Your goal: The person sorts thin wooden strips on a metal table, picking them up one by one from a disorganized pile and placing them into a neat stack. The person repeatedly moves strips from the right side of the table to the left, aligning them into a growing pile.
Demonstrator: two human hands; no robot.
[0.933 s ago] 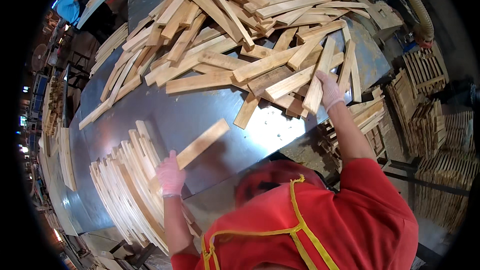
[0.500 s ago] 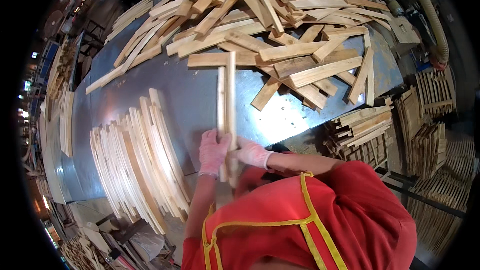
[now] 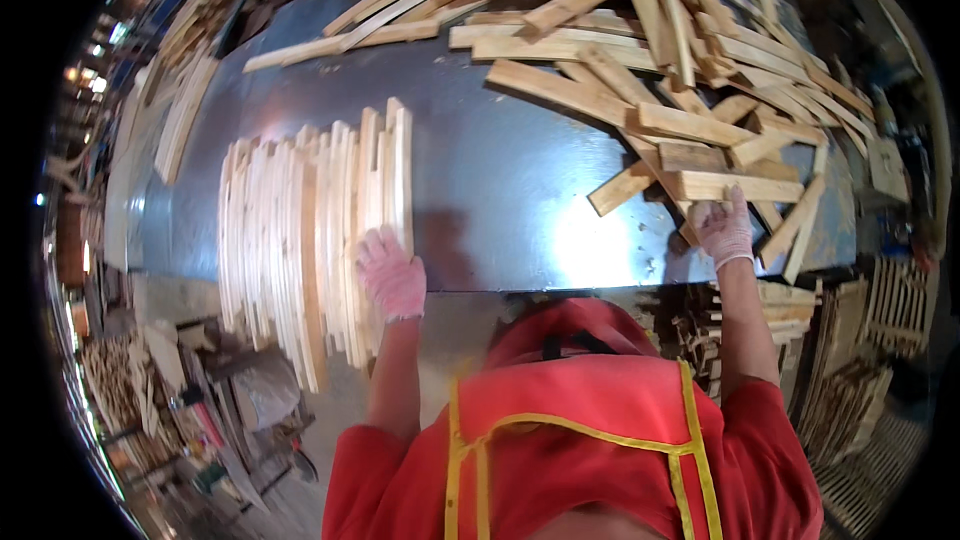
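Your left hand [image 3: 393, 278], fingers spread, touches the slat row [image 3: 309, 240]. At your right hand [image 3: 723, 230], fingers touch a pale slat [image 3: 765, 189]; their grip I cannot tell.

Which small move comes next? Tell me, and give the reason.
Probably grip and lift the pale board at the right hand: that hand seems to touch its near edge, and it lies on top of the loose pile. The left hand holds nothing up, resting against the neat row of boards.

White glare [image 3: 600, 240] lights a metal table [image 3: 480, 175] over a grey floor [image 3: 458, 330].
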